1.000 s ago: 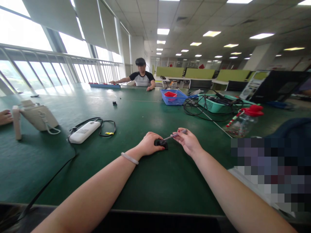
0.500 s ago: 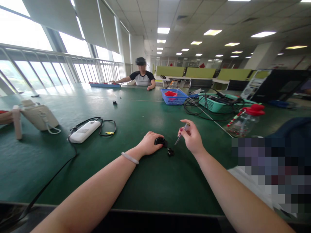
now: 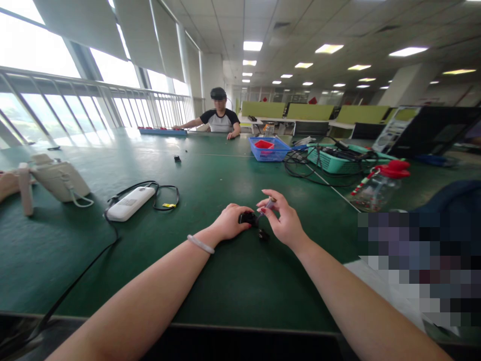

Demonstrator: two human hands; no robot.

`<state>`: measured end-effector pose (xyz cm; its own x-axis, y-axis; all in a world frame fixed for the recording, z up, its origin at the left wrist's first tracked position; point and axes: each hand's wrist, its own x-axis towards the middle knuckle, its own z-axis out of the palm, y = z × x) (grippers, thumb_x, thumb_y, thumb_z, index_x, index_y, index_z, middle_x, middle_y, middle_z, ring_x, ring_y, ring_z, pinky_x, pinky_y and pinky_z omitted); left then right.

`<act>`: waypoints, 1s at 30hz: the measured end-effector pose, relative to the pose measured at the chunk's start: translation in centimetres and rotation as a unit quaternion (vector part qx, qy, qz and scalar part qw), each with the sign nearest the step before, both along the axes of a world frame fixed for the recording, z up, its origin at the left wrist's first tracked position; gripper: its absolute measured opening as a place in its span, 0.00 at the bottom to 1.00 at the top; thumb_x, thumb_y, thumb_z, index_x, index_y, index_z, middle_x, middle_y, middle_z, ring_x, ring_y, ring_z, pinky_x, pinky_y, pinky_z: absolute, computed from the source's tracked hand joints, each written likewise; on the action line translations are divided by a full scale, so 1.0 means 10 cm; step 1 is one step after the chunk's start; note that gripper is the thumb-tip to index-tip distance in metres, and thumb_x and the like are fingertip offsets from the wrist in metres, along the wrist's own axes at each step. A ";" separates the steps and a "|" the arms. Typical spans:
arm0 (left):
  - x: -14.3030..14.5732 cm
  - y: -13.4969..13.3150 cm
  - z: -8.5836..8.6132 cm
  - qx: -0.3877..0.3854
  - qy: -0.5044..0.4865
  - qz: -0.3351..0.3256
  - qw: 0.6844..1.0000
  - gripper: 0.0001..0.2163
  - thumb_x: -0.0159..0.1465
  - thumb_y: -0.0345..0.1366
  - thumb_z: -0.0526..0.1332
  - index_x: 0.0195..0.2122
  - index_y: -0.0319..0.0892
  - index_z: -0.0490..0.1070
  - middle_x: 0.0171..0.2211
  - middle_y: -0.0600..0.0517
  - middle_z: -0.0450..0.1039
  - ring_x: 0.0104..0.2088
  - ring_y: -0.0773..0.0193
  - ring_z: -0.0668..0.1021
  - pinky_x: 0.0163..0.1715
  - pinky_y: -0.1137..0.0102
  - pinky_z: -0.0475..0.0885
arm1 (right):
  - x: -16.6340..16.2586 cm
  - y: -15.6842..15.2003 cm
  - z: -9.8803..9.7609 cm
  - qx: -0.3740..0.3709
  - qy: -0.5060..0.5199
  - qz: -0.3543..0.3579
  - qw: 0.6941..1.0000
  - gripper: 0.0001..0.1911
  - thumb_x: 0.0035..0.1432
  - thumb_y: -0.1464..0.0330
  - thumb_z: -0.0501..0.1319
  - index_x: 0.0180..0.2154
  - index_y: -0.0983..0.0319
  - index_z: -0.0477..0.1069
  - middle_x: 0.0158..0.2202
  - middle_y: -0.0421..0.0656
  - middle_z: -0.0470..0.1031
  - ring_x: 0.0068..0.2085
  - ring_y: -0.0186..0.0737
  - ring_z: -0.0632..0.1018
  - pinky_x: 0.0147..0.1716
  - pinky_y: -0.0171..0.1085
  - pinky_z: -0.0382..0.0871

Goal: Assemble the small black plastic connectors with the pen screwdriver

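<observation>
On the green bench (image 3: 214, 286), near the front edge, left hand (image 3: 233, 222) holds a small black part (image 3: 248, 219) down, fingers over the far side, thumb on the near side. Right hand (image 3: 284, 224) pinches a thin tool (image 3: 270, 201) between thumb and fingers, slanting down toward the black part; tip is blurred, cannot tell if it touches. Small loose black piece (image 3: 263, 235) lies on the bench just beside the part, on its near right side, below the right hand's fingers. Pale bracelet (image 3: 200, 244) on left wrist.

Left side: white device (image 3: 131, 204) lies flat, black cord (image 3: 160, 183) around it with a yellow tag (image 3: 169, 205). Beige container (image 3: 62, 179) with a strap stands farther left, another person's hand (image 3: 8, 184) near it at the edge of view. Another small black piece (image 3: 177, 159) sits farther back.

Right side: blue basket (image 3: 268, 155) with a red tray (image 3: 264, 145) in it, green basket (image 3: 326, 164) full of cables, clear bottle (image 3: 376, 194) with red lid. Seated co-worker (image 3: 221, 122) at far end, one arm out to a long blue tray (image 3: 162, 132).
</observation>
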<state>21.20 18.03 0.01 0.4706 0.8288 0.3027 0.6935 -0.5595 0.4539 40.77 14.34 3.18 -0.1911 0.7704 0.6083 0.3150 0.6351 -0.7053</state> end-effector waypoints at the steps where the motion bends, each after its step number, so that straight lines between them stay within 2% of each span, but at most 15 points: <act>1: 0.00 0.00 0.00 0.002 0.001 0.001 1.000 0.21 0.56 0.38 0.68 0.53 0.48 0.74 0.48 0.50 0.78 0.52 0.53 0.74 0.57 0.59 0.67 | 0.00 0.00 0.00 0.000 -0.005 0.003 1.000 0.20 0.61 0.66 0.60 0.55 0.51 0.67 0.42 0.42 0.79 0.41 0.44 0.81 0.48 0.46 0.72; 5: 0.00 0.00 -0.01 0.006 0.004 0.004 1.000 0.21 0.57 0.38 0.67 0.53 0.48 0.74 0.48 0.50 0.78 0.52 0.52 0.74 0.56 0.60 0.68 | 0.03 0.00 0.03 -0.001 -0.003 0.032 0.999 0.17 0.64 0.65 0.56 0.54 0.51 0.67 0.42 0.42 0.79 0.41 0.43 0.81 0.47 0.46 0.72; 8: 0.00 -0.01 0.00 -0.001 0.002 0.007 1.000 0.21 0.57 0.38 0.67 0.53 0.48 0.74 0.48 0.50 0.78 0.53 0.53 0.74 0.57 0.60 0.68 | 0.07 0.00 0.05 0.012 0.037 -0.004 0.999 0.14 0.64 0.63 0.57 0.51 0.53 0.68 0.38 0.42 0.79 0.40 0.43 0.81 0.47 0.45 0.73; 12: 0.00 -0.01 0.02 -0.013 -0.001 0.010 1.000 0.20 0.57 0.37 0.66 0.53 0.50 0.74 0.49 0.50 0.77 0.53 0.53 0.73 0.57 0.60 0.67 | 0.10 0.05 0.03 0.010 0.080 -0.050 0.996 0.13 0.64 0.60 0.58 0.49 0.54 0.67 0.40 0.43 0.79 0.41 0.44 0.81 0.48 0.46 0.72; 19: 0.01 -0.01 0.03 -0.021 0.004 0.010 1.000 0.20 0.57 0.37 0.67 0.53 0.49 0.74 0.49 0.50 0.77 0.53 0.53 0.73 0.58 0.60 0.67 | 0.09 0.16 -0.05 -0.017 0.016 -0.098 0.995 0.13 0.60 0.60 0.63 0.46 0.55 0.69 0.37 0.42 0.79 0.35 0.43 0.81 0.40 0.42 0.73; 24: 0.01 0.00 0.02 -0.018 0.011 0.015 1.000 0.22 0.58 0.38 0.67 0.54 0.48 0.73 0.49 0.49 0.77 0.53 0.53 0.73 0.57 0.60 0.67 | 0.11 0.11 -0.05 0.061 0.014 -0.113 0.992 0.13 0.62 0.62 0.61 0.48 0.56 0.68 0.37 0.43 0.78 0.37 0.43 0.81 0.40 0.43 0.74; 27: 0.00 0.01 0.00 -0.007 0.020 0.014 1.000 0.22 0.57 0.39 0.68 0.54 0.48 0.73 0.48 0.49 0.77 0.53 0.53 0.73 0.57 0.61 0.67 | 0.09 0.03 -0.04 0.108 0.044 -0.078 0.990 0.13 0.65 0.66 0.58 0.51 0.56 0.65 0.37 0.43 0.78 0.39 0.42 0.81 0.43 0.44 0.75; 30: -0.01 0.01 0.00 0.006 0.031 0.013 0.999 0.22 0.58 0.40 0.68 0.54 0.48 0.73 0.48 0.49 0.77 0.52 0.53 0.73 0.56 0.60 0.67 | 0.04 -0.03 -0.03 0.137 0.021 -0.042 0.989 0.12 0.64 0.69 0.58 0.49 0.56 0.65 0.38 0.42 0.78 0.39 0.41 0.81 0.46 0.44 0.75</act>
